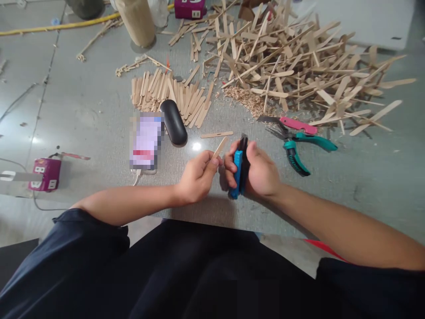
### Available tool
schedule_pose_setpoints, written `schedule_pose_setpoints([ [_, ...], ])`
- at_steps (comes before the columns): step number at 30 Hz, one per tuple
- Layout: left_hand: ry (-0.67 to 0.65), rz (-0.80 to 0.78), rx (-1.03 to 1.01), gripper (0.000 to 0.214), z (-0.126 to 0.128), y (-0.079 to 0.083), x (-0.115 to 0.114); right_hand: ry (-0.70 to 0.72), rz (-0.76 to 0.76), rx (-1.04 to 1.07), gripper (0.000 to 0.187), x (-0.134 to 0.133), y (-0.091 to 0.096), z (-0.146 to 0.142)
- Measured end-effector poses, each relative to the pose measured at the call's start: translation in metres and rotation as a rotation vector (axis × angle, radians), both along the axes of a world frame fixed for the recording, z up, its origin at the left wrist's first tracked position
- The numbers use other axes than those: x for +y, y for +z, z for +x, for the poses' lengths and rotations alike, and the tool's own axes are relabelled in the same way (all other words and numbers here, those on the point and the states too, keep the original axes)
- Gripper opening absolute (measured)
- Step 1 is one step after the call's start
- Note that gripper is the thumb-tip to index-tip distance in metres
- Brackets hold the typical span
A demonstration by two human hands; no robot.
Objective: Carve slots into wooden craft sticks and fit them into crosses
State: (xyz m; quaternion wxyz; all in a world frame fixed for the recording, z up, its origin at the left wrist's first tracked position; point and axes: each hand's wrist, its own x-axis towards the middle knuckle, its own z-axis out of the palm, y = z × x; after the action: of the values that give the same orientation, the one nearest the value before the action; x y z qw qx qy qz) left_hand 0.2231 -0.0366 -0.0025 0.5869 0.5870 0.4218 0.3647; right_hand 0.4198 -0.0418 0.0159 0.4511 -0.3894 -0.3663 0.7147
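My left hand [196, 176] is closed in a pinch on a thin wooden stick [220, 147] that points up and to the right. Beside it, my right hand [258, 170] is wrapped round a blue and black cutting tool [239, 166], held upright with its black tip close to the stick's free end. Both hands hover just above the grey floor [86, 110]. Another single stick [217, 134] lies flat just beyond them.
A big heap of wooden sticks [292, 62] spreads across the back right, with a neater row [169, 95] to its left. Teal-handled pliers [300, 148] and a pink utility knife [292, 125] lie to the right. A phone [146, 141], a black case [173, 122] and a magenta box [46, 173] lie to the left.
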Motion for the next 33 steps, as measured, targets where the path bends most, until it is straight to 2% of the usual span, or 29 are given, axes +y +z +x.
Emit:
schedule_pose_setpoints([
  [3,-0.024,0.049,0.050,0.041,-0.003,0.005,0.001,0.059,0.087,-0.072,0.059,-0.004,-0.004,0.001],
  [10,-0.060,0.350,0.212,0.029,-0.007,0.013,0.002,0.140,0.063,-0.203,0.038,-0.012,0.004,0.015],
  [15,-0.084,0.410,0.268,0.030,-0.007,0.014,0.002,0.161,0.070,-0.280,0.025,-0.013,0.004,0.016],
  [19,-0.084,0.454,0.334,0.029,-0.009,0.016,0.004,0.184,0.041,-0.315,0.027,-0.012,0.004,0.016],
  [28,-0.101,0.551,0.422,0.024,-0.009,0.020,0.007,0.211,-0.011,-0.402,0.036,-0.004,0.022,0.013],
  [33,-0.110,0.595,0.521,0.027,-0.009,0.019,0.008,0.175,0.048,-0.478,0.041,-0.006,0.022,0.009],
])
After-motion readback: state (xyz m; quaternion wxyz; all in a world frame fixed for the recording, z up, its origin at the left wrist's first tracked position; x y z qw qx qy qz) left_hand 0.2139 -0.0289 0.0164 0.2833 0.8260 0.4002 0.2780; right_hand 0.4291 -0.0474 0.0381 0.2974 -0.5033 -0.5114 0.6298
